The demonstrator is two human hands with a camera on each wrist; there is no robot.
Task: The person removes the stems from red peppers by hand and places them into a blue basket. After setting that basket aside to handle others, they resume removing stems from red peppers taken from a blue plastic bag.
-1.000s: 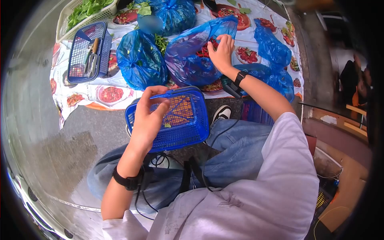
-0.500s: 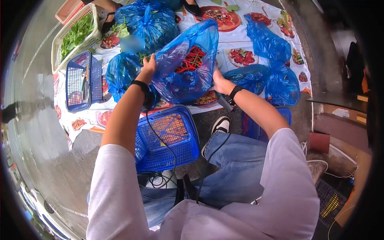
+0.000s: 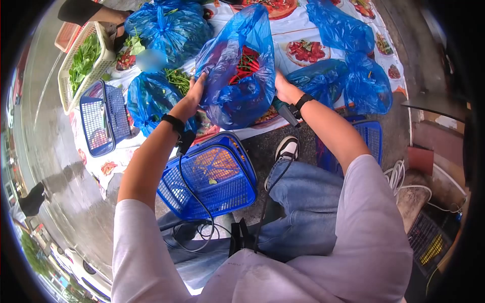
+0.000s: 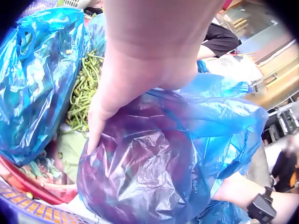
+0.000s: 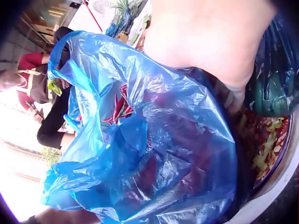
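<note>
A blue plastic bag [image 3: 227, 108] of red chilies [image 3: 247, 63] stands between both hands on the printed sheet, its mouth gaping. My left hand [image 3: 192, 96] presses along the bag's left side with a straight finger; its other fingers are partly hidden in the left wrist view. On the opposite side my right hand [image 3: 286, 90] touches the bag, and its fingertips go out of sight behind the plastic. Green stems [image 4: 86, 91] lie left of the bag, beside another blue bag [image 3: 146, 101].
A blue basket [image 3: 217, 194] sits before my knees, another blue basket [image 3: 374, 139] at right. More blue bags [image 3: 369, 83] lie to the right. At left are a basket with tools [image 3: 103, 113] and a white crate [image 3: 103, 55] of leafy greens. Another person's leg [image 3: 108, 15] reaches in.
My left hand went from above the near basket to the chili bag's left side. My right hand moved from the bag's mouth to its right side. The bag's mouth now shows more chilies.
</note>
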